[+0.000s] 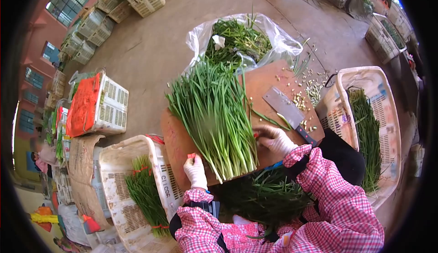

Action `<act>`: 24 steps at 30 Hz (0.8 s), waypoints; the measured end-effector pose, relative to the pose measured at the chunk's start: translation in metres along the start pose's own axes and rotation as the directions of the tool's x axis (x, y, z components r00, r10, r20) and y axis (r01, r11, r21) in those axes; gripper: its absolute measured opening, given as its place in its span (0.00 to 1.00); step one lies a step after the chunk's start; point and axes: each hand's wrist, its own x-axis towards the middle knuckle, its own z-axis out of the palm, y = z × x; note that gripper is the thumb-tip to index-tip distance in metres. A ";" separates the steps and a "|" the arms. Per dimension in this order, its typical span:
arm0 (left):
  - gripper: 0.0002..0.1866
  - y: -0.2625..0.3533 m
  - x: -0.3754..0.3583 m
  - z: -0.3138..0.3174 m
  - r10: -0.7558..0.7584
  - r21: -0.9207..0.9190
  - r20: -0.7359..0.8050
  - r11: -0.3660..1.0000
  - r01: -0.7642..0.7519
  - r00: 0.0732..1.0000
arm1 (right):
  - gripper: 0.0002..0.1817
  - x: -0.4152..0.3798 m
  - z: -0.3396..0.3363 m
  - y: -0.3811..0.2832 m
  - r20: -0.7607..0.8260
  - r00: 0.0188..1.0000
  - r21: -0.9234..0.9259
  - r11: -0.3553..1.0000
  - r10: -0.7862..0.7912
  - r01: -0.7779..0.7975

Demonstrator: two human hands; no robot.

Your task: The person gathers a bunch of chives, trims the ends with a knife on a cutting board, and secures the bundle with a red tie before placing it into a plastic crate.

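A large bunch of garlic chives (214,111) lies across a wooden chopping board (178,139), its pale stem ends toward me. At its left edge my left hand (196,171), in a white glove, is closed on the end of a red tie (191,155). My right hand (276,141), gloved with fingertips showing, pinches a bit of red at the bunch's right edge. Whatever part of the tie lies under the stalks is hidden. A cleaver (284,106) rests on the board beyond my right hand, with loose stalks (271,119) beside it.
Left stands a white crate (169,175) with tied bunches (146,193); right, another crate (388,116) holds chives (365,134). Behind the board is a plastic bag (283,43) of trimmings (242,40). Cut ends (315,91) litter the floor. More greens (262,198) lie below the board.
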 end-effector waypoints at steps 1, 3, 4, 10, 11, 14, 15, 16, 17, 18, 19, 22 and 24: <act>0.12 -0.004 0.002 0.000 -0.018 0.029 -0.014 0.999 0.018 1.000 | 0.18 0.003 -0.001 -0.007 0.066 0.998 -0.194 0.980 -0.017 0.029; 0.11 -0.006 -0.002 0.001 -0.028 -0.091 -0.051 0.996 0.023 0.998 | 0.16 0.005 -0.003 -0.014 0.127 0.990 -0.214 0.976 0.054 -0.025; 0.10 -0.005 -0.004 0.000 -0.060 -0.162 -0.061 0.986 0.049 0.996 | 0.15 0.007 -0.005 -0.016 0.149 0.985 -0.229 0.972 0.083 -0.047; 0.08 0.015 -0.012 -0.006 -0.367 -0.380 0.065 0.851 0.364 0.928 | 0.12 0.018 -0.021 -0.040 0.291 0.955 -0.563 0.817 0.051 0.127; 0.08 0.001 -0.006 -0.004 -0.300 -0.363 0.039 0.885 0.293 0.953 | 0.11 0.019 -0.021 -0.043 0.319 0.946 -0.564 0.814 0.061 0.138; 0.06 0.013 -0.014 -0.007 -0.265 -0.345 0.036 0.902 0.261 0.964 | 0.10 0.019 -0.020 -0.044 0.402 0.915 -0.639 0.721 0.017 0.268; 0.06 0.017 -0.016 -0.007 -0.289 -0.387 0.045 0.878 0.283 0.956 | 0.09 0.017 -0.019 -0.041 0.365 0.931 -0.630 0.741 0.018 0.233; 0.06 0.019 -0.017 -0.007 -0.309 -0.431 0.055 0.851 0.301 0.950 | 0.09 0.016 -0.020 -0.039 0.363 0.931 -0.633 0.740 0.024 0.228; 0.06 0.016 -0.016 -0.008 -0.330 -0.448 0.064 0.834 0.322 0.942 | 0.09 0.016 -0.021 -0.038 0.309 0.949 -0.580 0.803 0.057 0.140; 0.06 0.019 -0.017 -0.009 -0.330 -0.450 0.063 0.833 0.322 0.942 | 0.09 0.017 -0.021 -0.036 0.257 0.962 -0.516 0.855 0.092 0.056; 0.05 0.025 -0.019 -0.010 -0.334 -0.438 0.074 0.836 0.331 0.940 | 0.10 0.019 -0.022 -0.033 0.336 0.939 -0.560 0.785 -0.077 0.265; 0.04 0.027 -0.021 -0.013 -0.247 -0.379 0.083 0.888 0.260 0.965 | 0.11 0.022 -0.003 -0.046 0.464 0.847 -0.534 0.682 -0.258 0.500; 0.04 0.033 -0.022 -0.012 -0.150 -0.335 0.091 0.926 0.172 0.984 | 0.11 0.026 0.018 -0.057 0.469 0.861 -0.549 0.699 -0.197 0.458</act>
